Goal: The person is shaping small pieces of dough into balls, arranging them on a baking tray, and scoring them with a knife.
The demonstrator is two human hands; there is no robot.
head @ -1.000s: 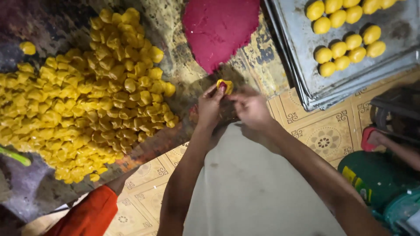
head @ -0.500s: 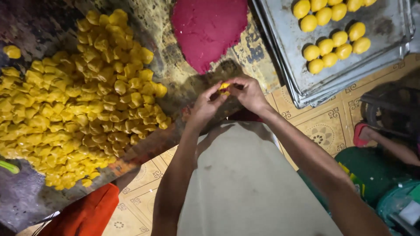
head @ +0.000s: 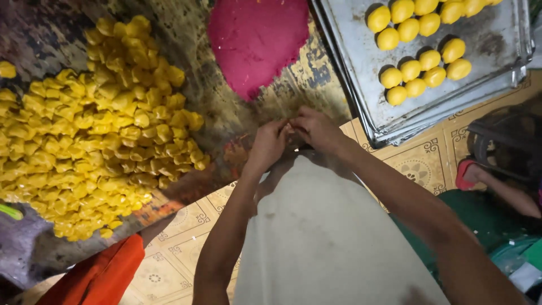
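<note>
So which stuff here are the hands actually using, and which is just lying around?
In use:
left hand and right hand, fingers pinched together
yellow pieces
pink dough
tray of yellow balls

Lying about:
orange cloth
green thing at the left edge
patterned floor

Whatever the joined hands pinch is hidden; the tray is cropped.
</note>
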